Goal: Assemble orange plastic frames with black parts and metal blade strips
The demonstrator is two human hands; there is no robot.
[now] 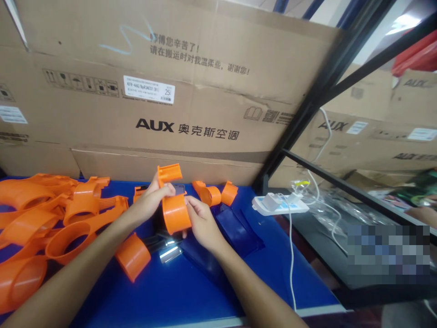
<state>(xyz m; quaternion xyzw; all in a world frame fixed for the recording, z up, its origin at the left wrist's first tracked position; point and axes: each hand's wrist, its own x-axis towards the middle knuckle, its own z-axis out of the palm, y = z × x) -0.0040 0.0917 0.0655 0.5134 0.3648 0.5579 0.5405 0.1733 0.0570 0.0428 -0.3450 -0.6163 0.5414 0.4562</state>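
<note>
An orange plastic part (176,214) with a wide ring at its lower end and a flat bracket at its top is held up over the blue table (218,305). My left hand (152,200) grips it between ring and bracket. My right hand (204,222) has its fingers closed on the ring's right edge. Below my left wrist lies another orange ring piece (133,257). A shiny metallic object (170,254) and dark items, partly hidden, lie under the held part. Dark blue plastic sheets (237,228) rest beside my right hand.
Several orange ring-shaped parts (73,239) are heaped on the left. Smaller orange pieces (213,195) lie at the back. A white power strip (280,205) with cables sits at the right edge near a black metal frame (307,109). Large cardboard boxes (191,155) form the back wall.
</note>
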